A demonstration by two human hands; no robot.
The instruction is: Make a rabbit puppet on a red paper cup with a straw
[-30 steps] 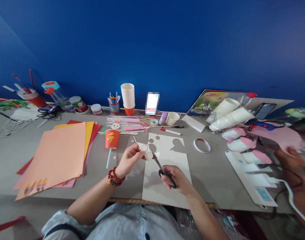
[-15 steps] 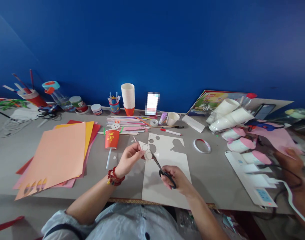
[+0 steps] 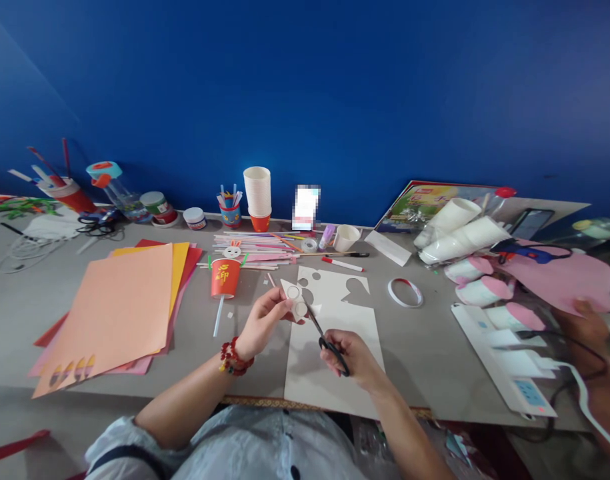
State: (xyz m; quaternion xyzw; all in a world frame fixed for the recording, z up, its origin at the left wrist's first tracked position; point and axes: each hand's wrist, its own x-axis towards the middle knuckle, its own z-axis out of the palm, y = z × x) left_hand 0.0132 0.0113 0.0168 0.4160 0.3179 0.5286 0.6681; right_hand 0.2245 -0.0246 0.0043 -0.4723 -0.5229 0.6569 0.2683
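My left hand [image 3: 265,320] pinches a small white paper piece [image 3: 293,297] with circles drawn on it, held just above the table. My right hand [image 3: 352,357] grips black-handled scissors [image 3: 325,333], and the blades reach up into that paper piece. Under both hands lies a white card sheet [image 3: 335,360] with shapes cut out of its far end. A red bead bracelet sits on my left wrist.
A stack of coloured paper [image 3: 119,307] lies at left, an orange paper cup figure [image 3: 223,277] beside it. Straws, pens, stacked cups [image 3: 257,193] and jars line the wall. At right, another person's hand [image 3: 587,323] holds pink paper [image 3: 559,277] near white cups and a tape ring [image 3: 405,291].
My hands and the scissors have barely shifted while working on the paper piece. The other person's hand at right has lifted the pink paper higher into view.
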